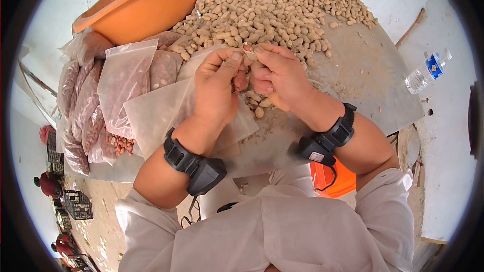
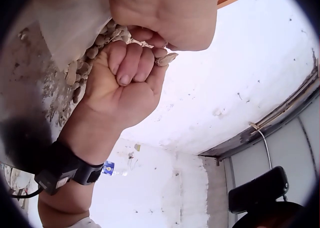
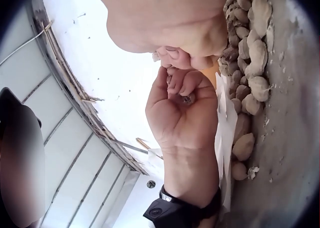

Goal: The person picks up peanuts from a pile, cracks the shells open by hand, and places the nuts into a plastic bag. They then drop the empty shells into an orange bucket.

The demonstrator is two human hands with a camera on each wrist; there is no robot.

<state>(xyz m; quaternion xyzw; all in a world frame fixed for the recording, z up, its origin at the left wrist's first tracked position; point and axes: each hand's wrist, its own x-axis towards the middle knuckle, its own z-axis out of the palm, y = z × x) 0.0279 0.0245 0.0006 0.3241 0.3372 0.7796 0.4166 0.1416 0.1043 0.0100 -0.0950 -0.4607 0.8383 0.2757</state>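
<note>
Both hands meet above the table, fingertips close together around a split peanut [image 1: 247,48] with a reddish kernel showing. The left hand [image 1: 218,83] pinches it from one side, its other fingers curled; in the right wrist view a small dark-looking piece [image 3: 188,99] lies within the left hand's [image 3: 182,112] curled fingers. From the other side the right hand [image 1: 285,75] pinches the shell [image 2: 167,59], thumb and index finger at its edge, remaining fingers folded into the palm. Unshelled peanuts [image 1: 262,10] are heaped just beyond the hands, and a few pieces [image 1: 258,112] lie below them.
An orange basin [image 1: 141,7] stands at the back left. Plastic bags of kernels [image 1: 83,100] and flat clear bags [image 1: 156,116] cover the table's left side. A water bottle [image 1: 426,73] is at the right. An orange container [image 1: 338,177] sits below the table edge; crates [image 1: 77,205] stand far left.
</note>
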